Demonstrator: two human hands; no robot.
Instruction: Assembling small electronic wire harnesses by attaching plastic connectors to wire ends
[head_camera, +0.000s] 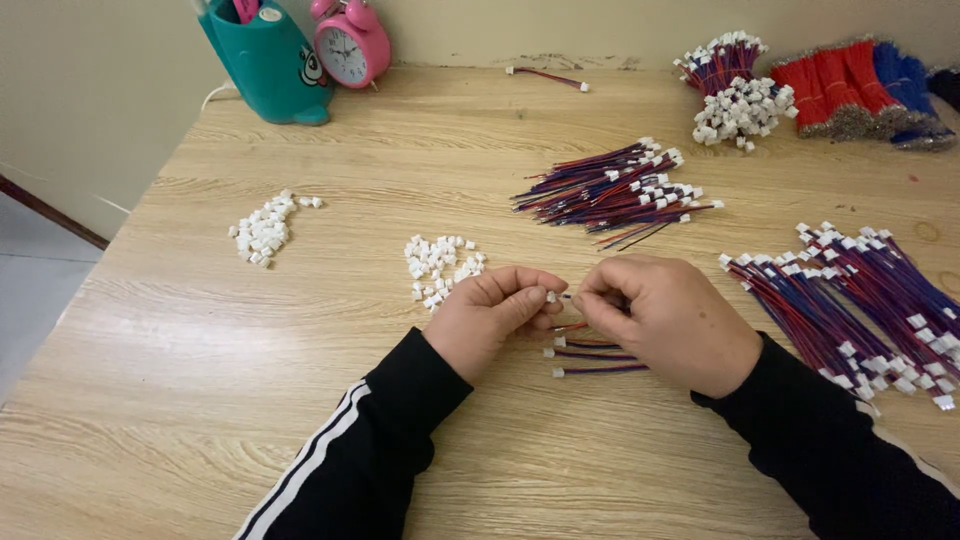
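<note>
1. Hands meet at table centre, fingertips almost touching over the light wooden tabletop (300, 400).
2. Left hand (495, 318): fingers curled tight, thumb and forefinger pinched shut on a tiny white plastic connector housing (551, 297), held at the hand's 3 o'clock.
3. Right hand (668, 320): fingers bunched closed, pinching the end of a thin red-and-blue wire lead (572, 326); the lead's tip points toward the housing, just beside it. Cannot tell if they touch.
4. Short finished red-blue leads with white ends (590, 360) lie on the table at 6 o'clock of the fingertips, partly under the right hand.
5. Small pile of loose white housings (440, 265) at 10 o'clock of the left hand, near.
6. Second pile of white housings (262, 228) farther out at 9–10 o'clock, well apart.
7. Loose heap of red-blue leads with white plugs (615, 190) at 12 o'clock.
8. Large spread of same leads (860, 300) at 3 o'clock, beside the right sleeve.
9. Bundled leads and red and blue wire bunches (860, 85) at 1–2 o'clock, far edge.
10. Teal plastic holder (265, 60) and pink alarm clock (350, 42) at 11 o'clock, against the wall.
</note>
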